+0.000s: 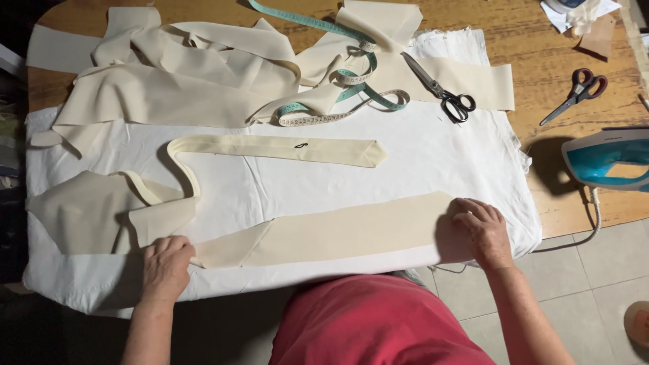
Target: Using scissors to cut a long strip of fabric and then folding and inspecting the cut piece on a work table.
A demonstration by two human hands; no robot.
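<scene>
Both hands flat on long cream fabric strip (345, 235): L hand (165, 265) fingers curled, pressing L end; R hand (481, 230) spread, pressing R end, on white cloth (433, 145). Black-handled scissors (439, 89) well apart.

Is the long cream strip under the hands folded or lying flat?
Flat: the cream strip lies spread on the white cloth, left hand and right hand pressing its ends.

Wooden table (541, 61). White cloth (433, 162) spread over most of it, hanging past near edge. Red-handled scissors (578, 91) on bare wood near right edge; iron (602, 159) just nearer along that edge; paper scraps (581, 17) at far right corner.
</scene>
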